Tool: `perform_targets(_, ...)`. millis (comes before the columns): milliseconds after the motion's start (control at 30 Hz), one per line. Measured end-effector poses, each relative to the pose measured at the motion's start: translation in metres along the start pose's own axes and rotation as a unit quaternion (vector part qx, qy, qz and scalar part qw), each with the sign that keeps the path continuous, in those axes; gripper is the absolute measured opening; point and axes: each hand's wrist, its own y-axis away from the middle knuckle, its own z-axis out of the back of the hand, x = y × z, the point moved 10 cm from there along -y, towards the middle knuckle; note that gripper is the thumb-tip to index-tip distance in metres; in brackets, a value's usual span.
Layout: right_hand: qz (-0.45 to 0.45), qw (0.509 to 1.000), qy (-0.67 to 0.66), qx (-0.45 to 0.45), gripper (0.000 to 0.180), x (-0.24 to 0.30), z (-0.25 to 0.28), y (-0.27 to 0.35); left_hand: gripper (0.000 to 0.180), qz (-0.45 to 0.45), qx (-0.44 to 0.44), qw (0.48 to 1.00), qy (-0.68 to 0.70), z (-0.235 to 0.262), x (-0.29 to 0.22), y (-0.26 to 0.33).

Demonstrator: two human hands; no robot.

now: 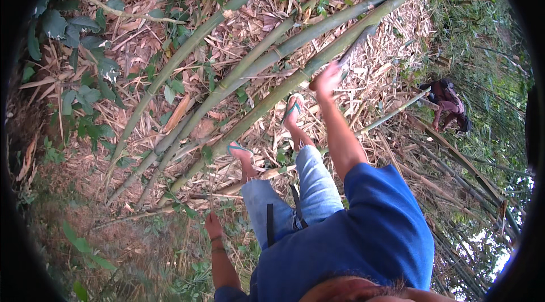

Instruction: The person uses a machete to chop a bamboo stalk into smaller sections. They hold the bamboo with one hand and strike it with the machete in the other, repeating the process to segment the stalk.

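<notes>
Right hand: closed on dark machete-like blade, blurred, beside nearest bamboo culm; end hold seemingly leaves blade free | left hand: wearer's side of culm, grip unclear | flip-flops near culm, likely for footing

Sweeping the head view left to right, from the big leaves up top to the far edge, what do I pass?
Dark green leaves → left hand → sandalled left foot → sandalled right foot → right hand → blurred dark tool → another person.
</notes>
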Motion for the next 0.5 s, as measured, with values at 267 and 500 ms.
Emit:
perform_targets(267,-0.229,0.917,-0.076,0.317,0.042,-0.012,-0.031,0.025,0.039,0.031,-0.01,0.998,0.049,-0.02,-0.004,0.008)
perform_targets(500,-0.131,0.975,0.1,0.152,0.05,-0.086,-0.032,0.05,0.04,0.013,0.008,1.0,0.022,-0.013,-0.013,0.008)
